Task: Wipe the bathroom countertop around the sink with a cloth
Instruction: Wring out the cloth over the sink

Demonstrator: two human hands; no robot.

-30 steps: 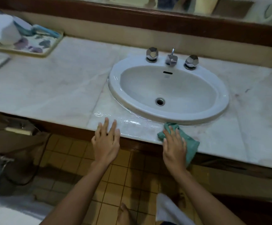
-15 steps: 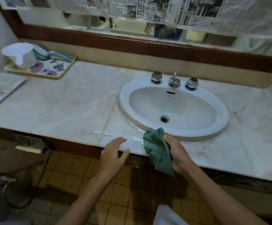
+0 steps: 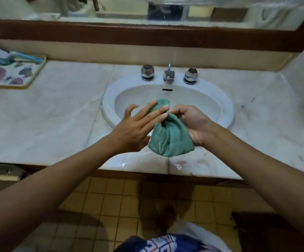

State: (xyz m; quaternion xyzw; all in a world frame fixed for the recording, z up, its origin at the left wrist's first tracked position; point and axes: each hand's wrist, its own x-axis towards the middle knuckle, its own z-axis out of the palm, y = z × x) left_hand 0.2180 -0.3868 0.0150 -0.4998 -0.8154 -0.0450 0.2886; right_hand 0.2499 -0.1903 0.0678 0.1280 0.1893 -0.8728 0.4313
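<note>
Bench (image 3: 56, 124) of pale marble surrounds a white sink (image 3: 107, 99), wet streaks (image 3: 118, 163) in front of it. Green cloth (image 3: 169, 140) hangs bunched over the sink's front rim; right grip (image 3: 193, 122) pinches its top, left grip (image 3: 134, 126) lies straight-fingered, released, against it. Fold it flat, I'd judge, before wiping.

No legible text, label or number anywhere.
</note>
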